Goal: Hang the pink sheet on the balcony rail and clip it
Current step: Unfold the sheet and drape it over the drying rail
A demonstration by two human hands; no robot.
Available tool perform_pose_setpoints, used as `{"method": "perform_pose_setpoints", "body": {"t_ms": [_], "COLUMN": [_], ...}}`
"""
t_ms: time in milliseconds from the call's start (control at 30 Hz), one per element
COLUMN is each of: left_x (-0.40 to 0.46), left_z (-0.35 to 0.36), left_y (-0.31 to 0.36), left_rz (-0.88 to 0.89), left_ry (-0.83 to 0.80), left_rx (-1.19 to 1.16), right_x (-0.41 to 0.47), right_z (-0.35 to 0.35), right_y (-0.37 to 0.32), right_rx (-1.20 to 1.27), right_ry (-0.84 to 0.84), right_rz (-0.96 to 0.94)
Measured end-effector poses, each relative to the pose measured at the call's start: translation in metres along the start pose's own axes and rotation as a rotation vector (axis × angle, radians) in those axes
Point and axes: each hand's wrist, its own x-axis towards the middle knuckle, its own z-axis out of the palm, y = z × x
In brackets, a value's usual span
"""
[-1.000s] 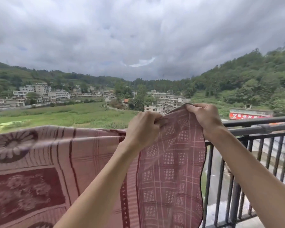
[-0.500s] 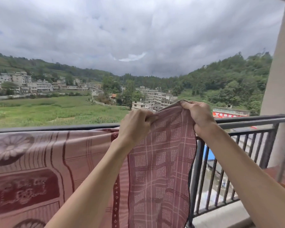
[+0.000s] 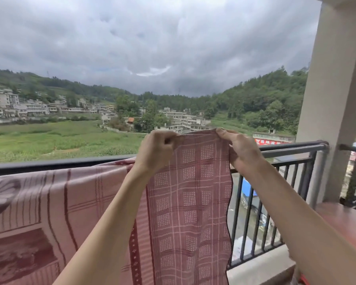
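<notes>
Over the rail [image 3: 49,164] on the left, most of the sheet [image 3: 80,202] already hangs; its right end is lifted above the bar, pinched along the top edge by the left hand [image 3: 155,152] and right hand [image 3: 239,150]. No clip is visible. Let go too soon, or in a gust, and that unclipped end could slide off outward, since open ground lies below.
</notes>
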Motion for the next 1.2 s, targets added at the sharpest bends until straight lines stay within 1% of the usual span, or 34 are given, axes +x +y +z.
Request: {"method": "perform_pose_setpoints", "body": {"t_ms": [133, 300, 367, 400, 500, 600, 733, 933, 1067, 1200], "left_x": [0.026, 0.059, 0.042, 0.038, 0.05, 0.066, 0.078, 0.089, 0.101, 0.119], "left_z": [0.035, 0.091, 0.089, 0.092, 0.117, 0.137, 0.172, 0.217, 0.246, 0.267], "left_y": [0.0, 0.001, 0.008, 0.013, 0.02, 0.024, 0.041, 0.063, 0.077, 0.085], "left_rz": [0.011, -0.028, -0.021, -0.004, 0.011, -0.018, -0.067, -0.091, -0.093, -0.112], "left_ry": [0.027, 0.018, 0.026, 0.01, -0.035, -0.039, -0.043, 0.018, 0.026, 0.019], "left_rx": [0.019, -0.104, -0.129, -0.123, -0.003, 0.069, 0.022, 0.065, 0.136, 0.144], "right_x": [0.034, 0.079, 0.063, 0.059, 0.072, 0.092, 0.115, 0.133, 0.147, 0.164], "right_z": [-0.027, -0.069, -0.072, -0.078, -0.105, -0.128, -0.161, -0.208, -0.234, -0.255], "right_y": [-0.005, -0.016, -0.017, -0.02, -0.027, -0.028, -0.034, -0.055, -0.066, -0.069], "right_rx": [-0.021, -0.061, -0.063, -0.042, -0.013, -0.017, -0.023, -0.055, -0.053, -0.049], "right_ry": [-0.021, -0.029, -0.05, -0.052, -0.038, -0.035, -0.015, -0.042, -0.022, -0.014], "right_rz": [-0.038, -0.09, -0.085, -0.08, -0.047, -0.006, -0.008, 0.013, 0.029, 0.033]}}
